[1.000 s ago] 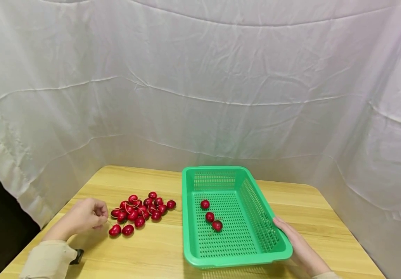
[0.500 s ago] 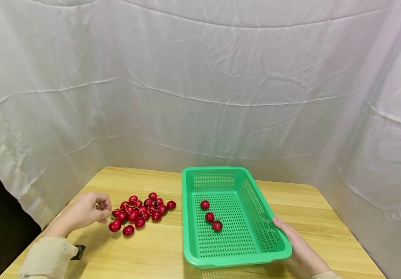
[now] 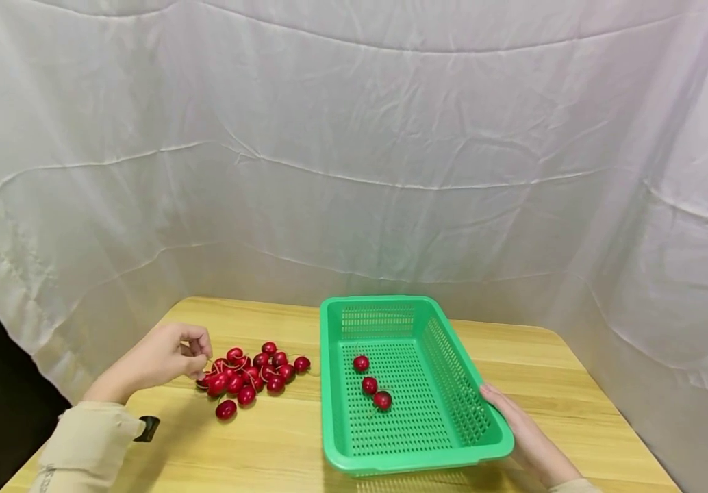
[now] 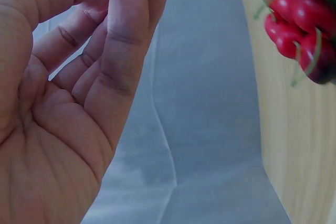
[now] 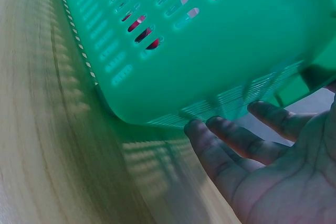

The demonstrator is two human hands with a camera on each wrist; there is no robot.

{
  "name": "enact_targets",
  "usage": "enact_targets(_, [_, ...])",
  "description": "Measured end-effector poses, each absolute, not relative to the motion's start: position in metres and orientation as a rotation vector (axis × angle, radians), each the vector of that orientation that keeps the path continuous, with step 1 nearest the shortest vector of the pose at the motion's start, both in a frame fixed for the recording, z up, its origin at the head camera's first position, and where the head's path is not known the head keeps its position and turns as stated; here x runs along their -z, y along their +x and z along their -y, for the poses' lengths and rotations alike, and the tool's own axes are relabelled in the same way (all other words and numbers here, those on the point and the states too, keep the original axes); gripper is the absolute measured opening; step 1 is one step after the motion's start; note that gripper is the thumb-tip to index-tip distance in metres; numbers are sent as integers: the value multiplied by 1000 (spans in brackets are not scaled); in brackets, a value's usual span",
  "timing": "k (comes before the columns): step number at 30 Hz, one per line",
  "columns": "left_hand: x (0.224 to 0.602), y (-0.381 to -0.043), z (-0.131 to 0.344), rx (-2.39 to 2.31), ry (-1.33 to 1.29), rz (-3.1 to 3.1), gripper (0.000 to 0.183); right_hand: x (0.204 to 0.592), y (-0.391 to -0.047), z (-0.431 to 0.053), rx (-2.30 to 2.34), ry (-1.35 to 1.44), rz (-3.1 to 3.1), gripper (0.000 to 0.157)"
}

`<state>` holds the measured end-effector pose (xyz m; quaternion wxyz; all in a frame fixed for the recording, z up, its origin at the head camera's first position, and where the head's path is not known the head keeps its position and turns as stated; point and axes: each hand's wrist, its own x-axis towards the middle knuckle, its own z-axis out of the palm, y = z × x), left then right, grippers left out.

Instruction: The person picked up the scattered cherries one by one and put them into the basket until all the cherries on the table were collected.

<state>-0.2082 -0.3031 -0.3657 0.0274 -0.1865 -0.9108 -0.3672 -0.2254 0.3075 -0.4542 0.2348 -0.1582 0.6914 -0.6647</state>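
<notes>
In the head view, my left hand (image 3: pixel 175 356) is at the left edge of a pile of red cherries (image 3: pixel 252 376). Its thumb and fingers pinch a thin stem, and a cherry (image 3: pixel 217 385) hangs below it in front of the pile. The left wrist view cuts off the fingertips at the top; cherries (image 4: pixel 294 14) show at its right. My right hand (image 3: pixel 529 435) holds the near right side of a green plastic basket (image 3: pixel 418 459), whose near end looks lifted off the table. From the right wrist view, fingers (image 5: pixel 226 153) lie against the basket's outer wall.
Inside the basket lie 3 cherries (image 3: pixel 370 385), apart from the pile. One cherry (image 3: pixel 226 410) sits in front of the pile. The wooden table (image 3: pixel 280 445) ends at a grey-white cloth (image 3: pixel 391 171) hanging behind and at both sides.
My left hand has shifted right and slightly away from me, and the front-left cherry has come off its place and moved toward the pile. The right hand and basket have stayed put.
</notes>
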Motion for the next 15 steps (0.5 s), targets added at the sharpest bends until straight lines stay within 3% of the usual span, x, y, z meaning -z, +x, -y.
enact_targets(8, [345,-217,280,1078,-589,2820,14,455,-224,-306,1827,-409,-1912,77])
enact_targets(15, [331,-229,256,1183,-693,2782,13,457,-225,-309,1874,-467,-1787,47])
